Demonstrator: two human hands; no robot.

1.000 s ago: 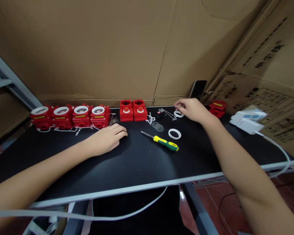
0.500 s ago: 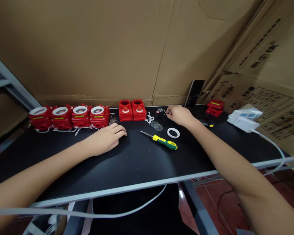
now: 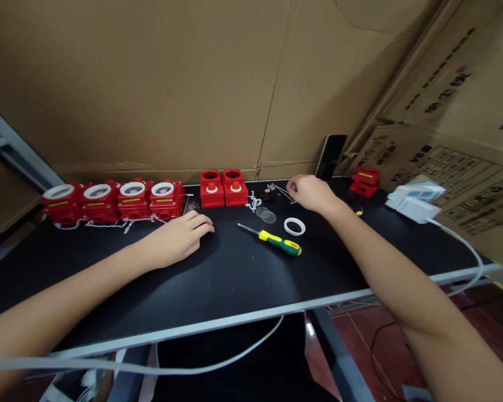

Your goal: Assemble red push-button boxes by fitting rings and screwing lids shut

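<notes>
My left hand [image 3: 184, 237] lies palm down on the black tabletop [image 3: 218, 279], its fingers loosely stretched and nothing visible under them. My right hand [image 3: 312, 192] is at the back of the table, fingertips pinched together beside some thin metal rods [image 3: 283, 191]. What is between those fingertips is hidden. Just left of the rods are a small black part [image 3: 268, 195] and a tangle of white cord [image 3: 254, 202]. Two clear round discs [image 3: 268, 216] overlap in front. A white ring [image 3: 294, 226] and a green and yellow screwdriver [image 3: 280, 242] lie nearer to me.
Several red housings with white rings [image 3: 134, 198] stand in a row at left, cords in front. Two red button boxes [image 3: 223, 190] stand at the back. A phone [image 3: 332, 156] leans on cardboard; red parts [image 3: 364, 181] and a white adapter with cable [image 3: 417, 201] are at right.
My right hand has shifted slightly to the right, and more of the thin rods shows beside its fingertips. My left hand stays in place. The view has turned slightly.
</notes>
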